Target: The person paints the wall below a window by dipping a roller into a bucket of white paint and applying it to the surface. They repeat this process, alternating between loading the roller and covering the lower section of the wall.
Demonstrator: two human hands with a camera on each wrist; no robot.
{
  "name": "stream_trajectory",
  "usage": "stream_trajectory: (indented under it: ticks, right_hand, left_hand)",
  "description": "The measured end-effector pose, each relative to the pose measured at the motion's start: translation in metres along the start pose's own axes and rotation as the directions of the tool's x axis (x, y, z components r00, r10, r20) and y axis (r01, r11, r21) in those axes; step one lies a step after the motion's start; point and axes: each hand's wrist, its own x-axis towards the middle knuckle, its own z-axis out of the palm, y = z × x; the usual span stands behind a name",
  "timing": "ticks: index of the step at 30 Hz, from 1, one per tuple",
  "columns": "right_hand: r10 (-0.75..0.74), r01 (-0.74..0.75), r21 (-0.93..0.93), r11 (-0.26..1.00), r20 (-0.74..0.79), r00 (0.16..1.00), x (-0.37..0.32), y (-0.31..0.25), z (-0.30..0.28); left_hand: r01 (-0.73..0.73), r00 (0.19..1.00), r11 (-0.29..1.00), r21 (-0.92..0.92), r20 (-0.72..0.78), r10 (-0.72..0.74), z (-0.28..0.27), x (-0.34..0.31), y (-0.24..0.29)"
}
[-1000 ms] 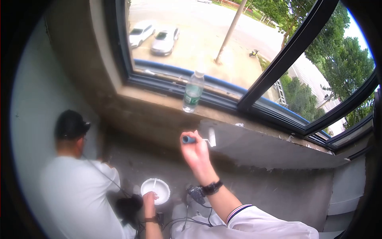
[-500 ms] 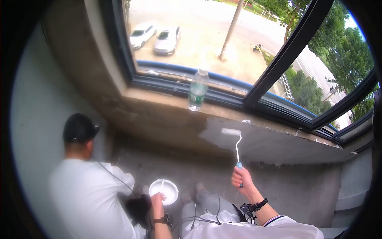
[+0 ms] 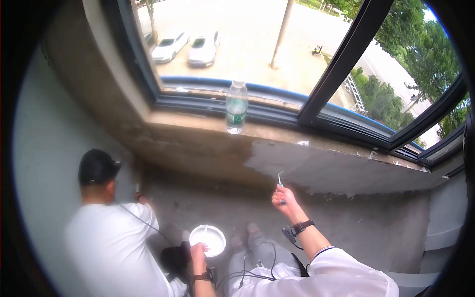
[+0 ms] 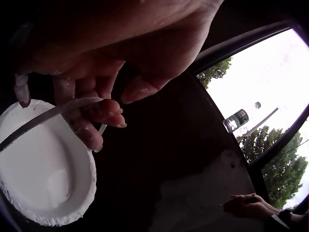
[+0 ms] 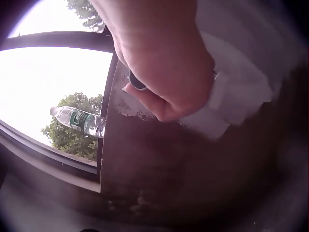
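My right hand (image 3: 287, 202) grips the blue handle of a paint roller (image 3: 280, 177) in front of the wall under the window. The roller's cover is hard to make out against the pale coat on that wall. In the right wrist view the back of my right hand (image 5: 164, 63) hides most of the tool; the dark end of its handle (image 5: 137, 81) pokes out. Low in front of me, my left hand (image 3: 198, 251) holds a white bucket (image 3: 223, 237) by its strip handle (image 4: 43, 119), fingers hooked around it. White paint (image 4: 41, 181) lies inside the bucket.
A clear water bottle (image 3: 236, 111) with a green label stands on the window sill (image 3: 193, 123). To my left another person in a white shirt (image 3: 109, 242) and black cap crouches close by. Cables (image 3: 247, 274) cross my lap. A dark window frame (image 3: 341, 59) rises ahead.
My right hand came down from near the sill with the roller, swung right, then shifted back left. My left hand stays on the bucket. The other person's forearm now shows by the left wall.
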Motion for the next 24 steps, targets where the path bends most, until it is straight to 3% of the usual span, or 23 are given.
stream_trajectory:
  ticks: [2, 6, 8, 12, 17, 19, 21, 24]
  right_hand:
    - [-0.042, 0.038, -0.079, 0.996, -0.050, 0.998, -0.017, 0.004, 0.019]
    - [-0.102, 0.123, -0.165, 0.979, 0.131, 0.986, -0.093, 0.003, 0.067]
    - [-0.125, 0.145, -0.173, 0.974, 0.124, 0.984, -0.125, 0.009, 0.105]
    - [-0.098, 0.114, -0.144, 0.983, 0.117, 0.988, -0.117, 0.008, 0.124]
    - [0.059, -0.061, 0.036, 0.997, 0.066, 0.996, -0.009, -0.002, 0.042]
    - [0.043, -0.043, 0.024, 0.999, 0.017, 0.999, 0.035, -0.002, 0.004]
    - [-0.010, 0.011, 0.021, 1.000, -0.055, 0.998, 0.048, 0.004, -0.016]
    - [-0.019, 0.020, 0.056, 0.998, -0.020, 1.000, 0.022, -0.003, -0.008]
  left_hand:
    - [0.023, 1.000, 0.997, -0.069, -0.011, -0.024, -0.001, -0.002, 0.003]
    - [0.047, 0.999, 0.993, -0.109, 0.024, -0.044, 0.000, -0.001, 0.009]
    - [-0.005, 0.999, 0.991, -0.131, 0.042, 0.010, -0.001, -0.005, 0.006]
    - [0.006, 1.000, 0.991, -0.136, -0.004, -0.006, -0.005, -0.002, -0.007]
    - [-0.027, 1.000, 0.995, -0.094, -0.015, 0.025, -0.010, 0.000, -0.014]
    - [0.004, 0.999, 0.999, -0.039, -0.034, -0.005, -0.011, 0.003, -0.016]
    - [-0.006, 1.000, 1.000, -0.013, -0.019, 0.005, -0.013, 0.003, -0.015]
    - [-0.049, 0.999, 0.999, -0.020, 0.017, 0.049, -0.020, 0.006, -0.020]
